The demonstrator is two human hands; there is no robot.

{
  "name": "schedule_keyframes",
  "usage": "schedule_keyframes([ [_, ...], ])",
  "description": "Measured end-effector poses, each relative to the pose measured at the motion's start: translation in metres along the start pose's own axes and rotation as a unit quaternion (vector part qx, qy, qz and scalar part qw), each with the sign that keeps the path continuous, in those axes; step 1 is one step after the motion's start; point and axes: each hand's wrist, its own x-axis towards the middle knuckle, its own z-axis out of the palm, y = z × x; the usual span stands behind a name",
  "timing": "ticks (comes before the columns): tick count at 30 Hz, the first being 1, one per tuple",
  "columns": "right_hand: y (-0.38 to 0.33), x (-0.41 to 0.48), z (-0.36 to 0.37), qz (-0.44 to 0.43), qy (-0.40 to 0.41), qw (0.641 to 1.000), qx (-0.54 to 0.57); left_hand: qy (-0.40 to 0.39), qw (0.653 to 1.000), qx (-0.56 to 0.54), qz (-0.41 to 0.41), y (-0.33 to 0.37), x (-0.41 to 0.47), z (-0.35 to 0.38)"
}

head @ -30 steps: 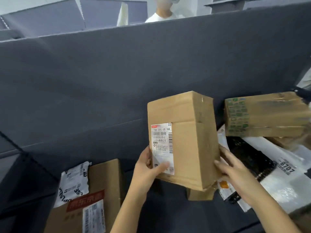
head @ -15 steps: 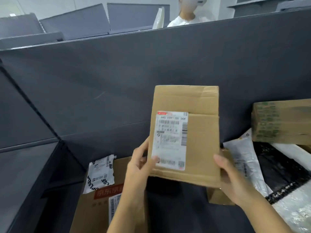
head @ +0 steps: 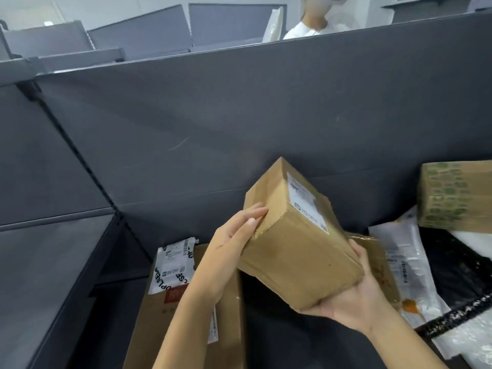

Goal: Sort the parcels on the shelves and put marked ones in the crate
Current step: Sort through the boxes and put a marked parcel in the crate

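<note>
Currently held: brown cardboard box (head: 300,251), tilted, lifted above the shelf floor (head: 292,342) in front of the dark back panel (head: 239,129).
Left hand (head: 234,243): flat against the box's left end, fingers straight, thumb along the edge.
Right hand (head: 354,299): cupped beneath the lower right corner, fingers curled up round the far side, clamped on the box.
Shipping label (head: 306,203): on the upward face; print blurred, possibly a barcode.
Lower left: flat carton (head: 159,328) with a white mailer (head: 173,265) lying on it.
Right side: green-printed carton (head: 455,195) above white bags (head: 404,262) and a black bag (head: 458,267).
</note>
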Motion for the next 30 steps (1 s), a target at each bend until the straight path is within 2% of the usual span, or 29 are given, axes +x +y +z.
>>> schedule_keyframes([
  [2,-0.007,-0.002,-0.002,-0.096,0.004,0.995,-0.028,-0.01,1.0,-0.016,-0.002,-0.003,-0.001,0.0],
  [4,-0.015,-0.008,-0.002,-0.175,0.004,0.973,-0.153,-0.035,0.998,-0.043,-0.017,-0.009,-0.001,0.0],
  [6,-0.021,-0.017,0.006,-0.209,0.017,0.928,-0.309,-0.049,0.995,-0.082,-0.027,-0.019,0.0,0.002],
  [8,-0.022,-0.021,0.016,-0.237,0.074,0.846,-0.471,-0.033,0.986,-0.153,-0.05,-0.035,0.004,0.007],
  [10,-0.015,-0.021,0.03,-0.243,0.146,0.73,-0.622,0.0,0.96,-0.263,-0.101,-0.053,0.011,0.014],
  [13,0.01,-0.022,0.047,-0.246,0.214,0.592,-0.737,0.056,0.911,-0.364,-0.187,-0.068,0.019,0.024],
  [14,0.016,-0.021,0.048,-0.247,0.228,0.556,-0.76,0.062,0.906,-0.373,-0.192,-0.071,0.02,0.027],
  [15,0.02,-0.02,0.049,-0.253,0.237,0.535,-0.77,0.067,0.903,-0.377,-0.193,-0.073,0.022,0.028],
  [18,0.019,-0.02,0.046,-0.272,0.251,0.529,-0.764,0.074,0.897,-0.389,-0.196,-0.078,0.022,0.032],
  [22,0.017,-0.021,0.037,-0.292,0.226,0.535,-0.76,0.05,0.906,-0.377,-0.186,-0.077,0.024,0.031],
  [26,0.004,-0.014,0.017,-0.323,0.188,0.602,-0.706,0.024,0.929,-0.338,-0.148,-0.072,0.022,0.028],
  [30,-0.009,-0.007,0.001,-0.352,0.117,0.702,-0.608,0.0,0.957,-0.269,-0.11,-0.066,0.012,0.028],
])
